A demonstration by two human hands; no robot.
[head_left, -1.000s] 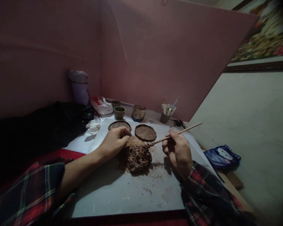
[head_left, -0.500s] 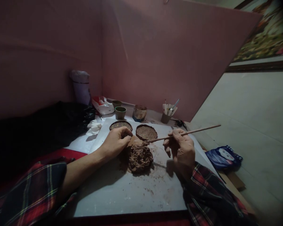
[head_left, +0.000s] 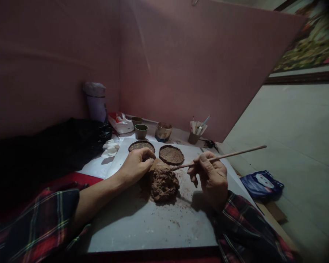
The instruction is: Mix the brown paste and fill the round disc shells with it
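Observation:
A rough, dark brown lump of clay-like stuff [head_left: 165, 185] sits on the white board, with a tan flat piece [head_left: 157, 164] at its back left edge. My left hand [head_left: 135, 165] has its fingers curled and pinched at that tan piece, though the fingertips are partly hidden. In my right hand [head_left: 210, 175] is a long thin stick [head_left: 241, 151], gripped between thumb and fingers. The stick slants down to the left, and its brown-smeared tip meets the top back edge of the lump. Whether it is a brush cannot be made out.
Two round brown-rimmed discs [head_left: 171, 155] lie behind the lump. Farther back stand small cups [head_left: 141, 132], a stained jar [head_left: 163, 132] and a pot of pens [head_left: 194, 137]. Crumpled tissue [head_left: 110, 148] and a black bag [head_left: 57, 146] are left; a blue pouch [head_left: 261, 184] is right. Crumbs dot the board [head_left: 142, 233].
The stick's far end has shifted right, and its tip has dropped slightly along the lump's back edge. My left hand keeps its place at the tan piece. The whole view has shifted slightly.

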